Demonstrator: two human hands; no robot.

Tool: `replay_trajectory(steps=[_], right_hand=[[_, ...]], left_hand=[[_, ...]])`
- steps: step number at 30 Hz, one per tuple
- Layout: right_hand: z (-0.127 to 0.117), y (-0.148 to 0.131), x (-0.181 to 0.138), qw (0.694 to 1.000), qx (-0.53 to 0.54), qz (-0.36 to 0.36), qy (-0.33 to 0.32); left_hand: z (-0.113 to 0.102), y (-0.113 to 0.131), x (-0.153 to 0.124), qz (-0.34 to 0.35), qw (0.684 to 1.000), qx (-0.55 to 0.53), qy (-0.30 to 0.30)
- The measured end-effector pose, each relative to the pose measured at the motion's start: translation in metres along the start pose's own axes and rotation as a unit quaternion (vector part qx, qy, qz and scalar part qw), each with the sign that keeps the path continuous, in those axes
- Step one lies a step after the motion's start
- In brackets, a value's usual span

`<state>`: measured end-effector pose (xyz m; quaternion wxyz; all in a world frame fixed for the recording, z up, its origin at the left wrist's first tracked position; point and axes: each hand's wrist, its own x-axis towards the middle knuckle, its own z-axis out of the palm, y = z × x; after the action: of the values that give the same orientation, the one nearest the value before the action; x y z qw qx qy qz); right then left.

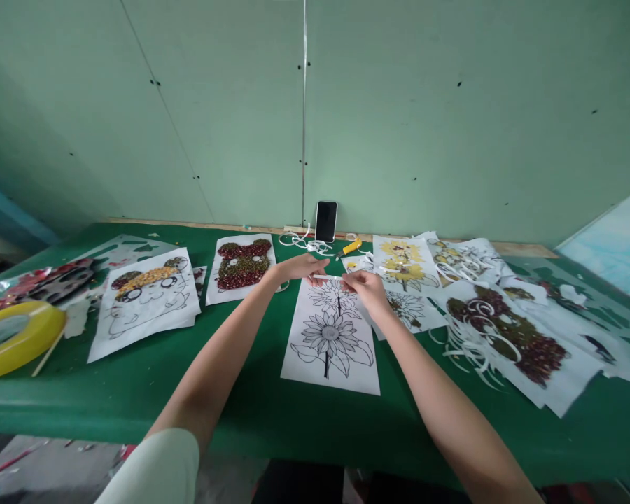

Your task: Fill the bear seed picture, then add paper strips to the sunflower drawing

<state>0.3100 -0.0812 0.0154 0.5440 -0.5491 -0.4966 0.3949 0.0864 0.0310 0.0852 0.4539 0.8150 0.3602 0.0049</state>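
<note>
A sheet with sunflowers drawn in black outline (330,343) lies in front of me on the green table. Over its top edge, a narrow white strip (327,278), like tape, stretches between my two hands. My left hand (303,268) has closed fingers at the strip's left end. At the other end, my right hand (366,285) pinches the strip between thumb and fingers. Beyond the sheet are a yellow utility knife (351,247) and a loose tangle of white strips (309,243).
A phone (326,221) leans upright against the green wall. Leftward are a bear picture in seeds (244,266), a hamster picture (150,294) and a yellow tape roll (24,339). On the right lie a yellow-flower picture (405,262), curled white strips (472,343) and overlapping sheets (572,385).
</note>
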Motion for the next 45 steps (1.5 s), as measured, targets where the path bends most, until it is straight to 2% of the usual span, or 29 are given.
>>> replay_trajectory(steps=[4, 8, 11, 16, 21, 26, 29, 36, 40, 45], right_hand=[[-0.004, 0.003, 0.003, 1.000, -0.021, 0.000, 0.016], [-0.008, 0.004, 0.005, 1.000, -0.025, -0.004, 0.017], [-0.010, 0.006, 0.006, 1.000, -0.023, -0.015, 0.006], [-0.011, 0.009, 0.007, 0.998, -0.056, -0.021, 0.002], [-0.012, 0.005, 0.006, 0.997, -0.073, -0.025, -0.009], [-0.014, 0.005, 0.007, 0.994, -0.107, -0.021, -0.014], [-0.016, 0.010, 0.010, 0.991, -0.131, -0.015, -0.026], [-0.021, 0.011, 0.011, 0.976, -0.208, -0.005, -0.061], [-0.019, 0.008, 0.009, 0.966, -0.256, -0.009, -0.032], [-0.020, 0.011, 0.011, 0.959, -0.283, -0.017, -0.013]], left_hand=[[0.000, 0.007, -0.004, 0.018, 0.999, -0.032, 0.008], [-0.003, -0.002, -0.001, 0.039, 0.997, -0.017, 0.062], [-0.001, -0.009, 0.003, 0.012, 0.996, -0.009, 0.090], [0.011, -0.011, 0.007, -0.038, 0.994, -0.027, 0.103], [0.017, -0.008, 0.009, -0.054, 0.989, 0.008, 0.135], [0.014, -0.009, 0.011, -0.018, 0.981, 0.078, 0.174], [0.013, -0.012, 0.012, -0.023, 0.980, 0.084, 0.176], [0.017, -0.012, 0.014, -0.058, 0.984, 0.097, 0.138], [0.022, -0.011, 0.017, -0.089, 0.976, 0.134, 0.144], [0.029, -0.014, 0.020, -0.056, 0.978, 0.128, 0.152]])
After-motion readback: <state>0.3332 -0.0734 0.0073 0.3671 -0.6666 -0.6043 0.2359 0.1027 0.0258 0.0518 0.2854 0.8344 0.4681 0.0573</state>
